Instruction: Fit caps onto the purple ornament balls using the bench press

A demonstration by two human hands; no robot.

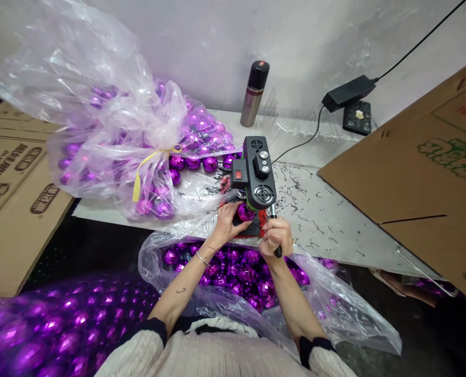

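My left hand (228, 225) grips a shiny purple mirrored ball (245, 212) between thumb and fingers, close under the front end of a black bench machine (258, 173). The machine has two round vents, silver buttons and a red switch. My right hand (276, 235) is wrapped round the machine's lever handle (278, 251), to the right of the ball. A red and black base (252, 230) shows partly beneath the machine. Below my forearms, an open plastic bag (150, 256) holds many purple balls (233, 272).
A tied clear bag (139, 120) of purple balls stands at left. Behind are a bottle (255, 94) and a black power adapter (348, 93) with a cable. Small dark wire bits litter the table (315, 220). Cardboard boxes (425, 173) flank both sides.
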